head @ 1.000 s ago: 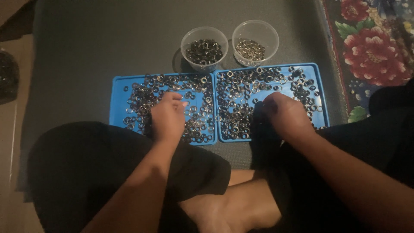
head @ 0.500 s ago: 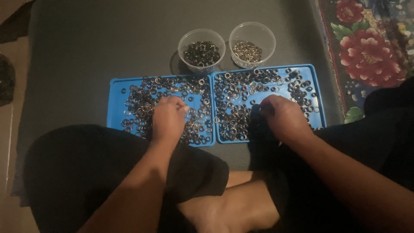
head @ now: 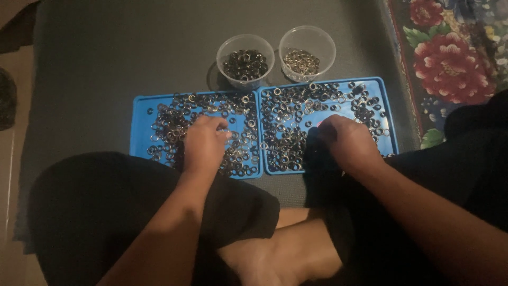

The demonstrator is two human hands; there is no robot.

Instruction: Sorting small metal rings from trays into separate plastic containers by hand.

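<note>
1. Head view: a person sits cross-legged on a dark grey mat (head: 132, 58), looking down at two blue trays set side by side and touching along their inner edges.
2. The left tray (head: 142, 114) carries a loose scatter of small metal rings (head: 169, 124), dark and silver mixed, thickest through its middle and near edge.
3. The right tray (head: 385, 106) holds a similar spread of rings (head: 288, 114), denser on its left half.
4. The left hand (head: 203, 143) rests palm down on the left tray, fingers curled onto the rings. Whether anything is pinched between the fingertips cannot be told from here.
5. The right hand (head: 346, 140) lies on the near part of the right tray, knuckles up and fingers bent under. Its hold is likewise hidden; I cannot tell whether it has a ring.
6. Just beyond the trays stand two clear round cups, close together. The left cup (head: 245, 61) contains darker rings; the right cup (head: 307, 52) contains paler, brassy ones.
7. A floral rug (head: 450, 58) with red blooms lies to the right of the mat.
</note>
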